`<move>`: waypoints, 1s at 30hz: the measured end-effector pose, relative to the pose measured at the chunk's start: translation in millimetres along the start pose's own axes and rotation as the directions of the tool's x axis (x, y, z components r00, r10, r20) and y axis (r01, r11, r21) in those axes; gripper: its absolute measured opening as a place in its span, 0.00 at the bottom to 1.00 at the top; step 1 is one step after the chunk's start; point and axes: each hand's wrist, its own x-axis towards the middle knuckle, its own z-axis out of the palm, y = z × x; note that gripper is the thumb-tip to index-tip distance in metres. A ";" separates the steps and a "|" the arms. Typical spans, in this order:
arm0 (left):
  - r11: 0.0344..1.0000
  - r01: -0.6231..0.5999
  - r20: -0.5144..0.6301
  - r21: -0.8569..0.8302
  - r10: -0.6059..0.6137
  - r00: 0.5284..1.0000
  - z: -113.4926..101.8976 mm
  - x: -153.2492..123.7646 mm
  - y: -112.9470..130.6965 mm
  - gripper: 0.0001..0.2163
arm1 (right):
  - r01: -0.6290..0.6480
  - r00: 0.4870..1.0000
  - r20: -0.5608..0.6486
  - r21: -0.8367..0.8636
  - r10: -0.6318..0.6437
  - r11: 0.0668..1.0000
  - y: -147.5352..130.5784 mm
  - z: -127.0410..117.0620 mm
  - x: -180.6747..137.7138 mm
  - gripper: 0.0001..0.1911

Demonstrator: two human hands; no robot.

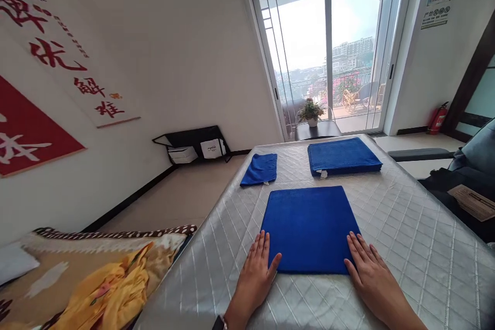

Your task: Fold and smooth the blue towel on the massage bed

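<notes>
A blue cloth point(309, 227), folded into a flat rectangle, lies in front of me on a silver quilted cover point(417, 227). My left hand point(258, 265) rests flat at its near left corner, fingers stretched out and thumb over the edge. At the near right corner lies my right hand point(367, 265), also flat with fingers extended. Neither hand grips anything. Beyond the cloth, towards the right, is a stack of folded blue cloths point(342, 154) with a white tag at its front edge. A smaller folded blue cloth point(261, 169) sits at the far left.
On the left is a bed point(50, 278) with a crumpled yellow cloth point(112, 289). A low black rack point(189, 139) holding white boxes stands by the wall. Past the table's far edge, a potted plant point(311, 111) stands before glass doors. Dark seating point(444, 185) is at right.
</notes>
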 end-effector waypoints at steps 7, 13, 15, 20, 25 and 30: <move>1.000 -0.001 -0.029 0.005 0.001 1.000 1.5 1.3 0.9 0.36 | 0.026 0.998 -0.064 0.025 -0.024 0.999 5.7 6.8 0.2 0.35; 1.000 -0.011 -0.017 -0.001 0.011 1.000 -3.5 0.4 2.5 0.36 | 0.028 0.998 -0.055 0.015 -0.027 0.999 6.4 7.4 0.6 0.35; 1.000 -0.001 -0.008 -0.007 0.001 1.000 -4.5 0.6 3.2 0.36 | 0.026 0.999 -0.047 0.005 -0.026 1.000 5.8 6.2 0.9 0.35; 1.000 0.000 -0.009 -0.027 -0.001 1.000 -3.5 1.5 3.9 0.35 | 0.015 0.999 -0.030 -0.003 -0.015 1.000 3.9 2.3 1.6 0.36; 0.999 0.010 -0.020 -0.040 -0.011 1.000 -0.4 0.8 3.3 0.36 | 0.007 1.000 -0.022 0.012 -0.007 1.000 3.4 1.7 1.5 0.36; 0.999 -0.009 -0.060 -0.044 0.006 0.998 3.1 0.4 2.1 0.35 | 0.021 0.999 -0.029 -0.032 -0.022 0.999 4.4 3.0 1.3 0.35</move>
